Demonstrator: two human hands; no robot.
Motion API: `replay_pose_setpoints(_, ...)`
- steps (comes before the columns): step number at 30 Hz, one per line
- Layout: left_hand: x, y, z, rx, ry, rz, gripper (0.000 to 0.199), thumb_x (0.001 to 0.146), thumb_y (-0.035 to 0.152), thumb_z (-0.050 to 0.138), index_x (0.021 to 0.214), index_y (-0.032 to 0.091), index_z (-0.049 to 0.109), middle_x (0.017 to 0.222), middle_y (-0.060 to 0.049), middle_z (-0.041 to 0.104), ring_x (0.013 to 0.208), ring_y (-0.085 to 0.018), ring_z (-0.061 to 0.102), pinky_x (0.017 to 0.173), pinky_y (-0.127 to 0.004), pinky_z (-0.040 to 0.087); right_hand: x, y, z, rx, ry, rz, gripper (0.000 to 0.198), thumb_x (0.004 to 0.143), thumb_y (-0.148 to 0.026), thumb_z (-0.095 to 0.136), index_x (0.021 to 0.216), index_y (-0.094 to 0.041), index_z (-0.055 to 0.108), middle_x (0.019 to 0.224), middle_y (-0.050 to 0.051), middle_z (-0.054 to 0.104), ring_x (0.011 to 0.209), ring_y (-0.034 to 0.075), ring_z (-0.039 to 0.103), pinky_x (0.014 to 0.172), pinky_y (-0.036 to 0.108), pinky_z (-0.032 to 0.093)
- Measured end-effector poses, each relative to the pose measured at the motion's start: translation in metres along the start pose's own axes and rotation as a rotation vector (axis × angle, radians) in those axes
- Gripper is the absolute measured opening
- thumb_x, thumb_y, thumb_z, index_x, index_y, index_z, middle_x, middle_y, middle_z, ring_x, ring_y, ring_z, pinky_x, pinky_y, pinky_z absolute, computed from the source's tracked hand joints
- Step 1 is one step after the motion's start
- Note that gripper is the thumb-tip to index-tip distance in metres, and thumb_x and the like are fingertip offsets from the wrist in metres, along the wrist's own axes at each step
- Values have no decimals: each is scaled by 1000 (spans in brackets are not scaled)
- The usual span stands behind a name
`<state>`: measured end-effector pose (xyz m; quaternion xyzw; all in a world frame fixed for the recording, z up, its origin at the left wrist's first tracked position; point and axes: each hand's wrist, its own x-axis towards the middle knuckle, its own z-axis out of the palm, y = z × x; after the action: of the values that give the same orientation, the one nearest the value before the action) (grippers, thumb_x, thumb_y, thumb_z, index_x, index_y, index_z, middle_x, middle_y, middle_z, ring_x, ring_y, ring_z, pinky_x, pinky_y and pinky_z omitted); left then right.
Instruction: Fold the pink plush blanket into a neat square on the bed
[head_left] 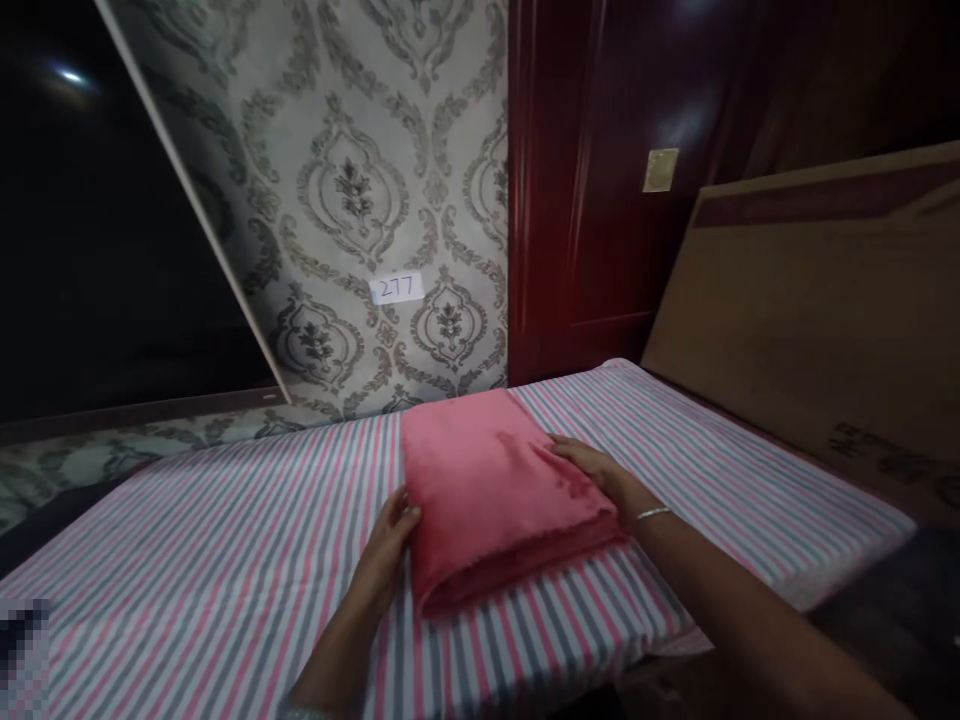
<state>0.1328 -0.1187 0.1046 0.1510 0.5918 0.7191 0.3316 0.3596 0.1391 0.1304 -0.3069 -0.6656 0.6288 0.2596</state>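
A folded pink-red cloth (480,480) lies on a striped sheet, its layered, curled edge facing me. My left hand (390,535) rests against the cloth's left side, thumb and fingers apart. Along the right side, my right hand (589,465) touches the cloth with its fingers stretched out over the edge. A thin bracelet (654,512) circles my right wrist. Darker patches mark the cloth near the right hand. The undersides of both hands are hidden.
The striped sheet (247,540) covers a raised flat surface. Behind it are patterned wallpaper with a paper label (397,287) reading 277, and a dark red wooden panel (585,180). A large black screen (120,220) is at left; a big cardboard box (817,290) stands at right.
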Motion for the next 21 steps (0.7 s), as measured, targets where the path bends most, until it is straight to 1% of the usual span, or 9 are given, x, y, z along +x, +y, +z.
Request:
replay_pose_setpoints(3,0,1,5,31,99,-32,64,77,25,79,137,22,55,138,-14,62,120,-25,65,97,-34,55,3,11,-1,-27,76,-38,41,79,-46,72,113,-23,73,130,11,68,120,30,63,104,46,50)
replay_pose_setpoints(5,-1,6,7,54,103,-75,69,81,24,77,143,22,49,131,-13,66,110,-23,70,90,-33,57,14,1,2,-83,27,-39,45,73,-36,79,115,-20,73,128,12,69,119,32,63,104,44,50)
replay_pose_setpoints(7,-3,11,10,66,87,-115,72,84,22,75,148,21,44,124,-13,69,101,-21,72,89,-32,58,27,-12,2,-72,-4,-61,44,69,-25,77,113,-18,73,122,7,72,114,29,64,101,41,51)
replay_pose_setpoints(9,-5,13,15,72,90,-130,71,85,20,73,150,21,42,121,-12,70,96,-19,73,90,-31,57,39,-22,-1,-51,-47,-165,47,71,-20,70,117,-17,71,119,4,73,111,25,65,100,39,51)
replay_pose_setpoints(11,-6,13,20,87,99,-125,72,86,20,74,150,23,41,121,-11,70,93,-17,73,90,-30,57,45,-22,-8,-57,-4,-209,54,70,-15,66,124,-19,68,121,2,73,112,23,64,101,37,50)
replay_pose_setpoints(13,-8,11,23,106,90,-121,74,85,20,74,151,24,40,122,-10,69,88,-15,72,85,-28,57,44,-13,-16,-102,89,-158,57,67,-11,67,123,-19,68,122,3,72,113,23,64,102,37,49)
replay_pose_setpoints(15,-9,8,24,116,83,-122,75,86,19,74,152,23,39,123,-11,69,84,-14,71,77,-24,57,40,1,-22,-148,159,-78,54,65,-12,71,119,-17,70,120,6,73,112,25,64,103,39,49)
replay_pose_setpoints(17,-11,7,24,123,82,-130,74,87,18,72,152,23,38,123,-11,68,79,-13,71,69,-22,56,36,15,-27,-154,188,-30,53,68,-17,74,121,-15,69,117,9,73,109,26,66,101,40,51)
replay_pose_setpoints(21,-11,5,21,129,100,-158,73,88,22,72,153,24,38,123,-11,69,71,-13,70,61,-23,55,30,28,-35,-139,214,0,66,74,-31,78,135,-15,60,114,10,73,99,25,70,95,40,55)
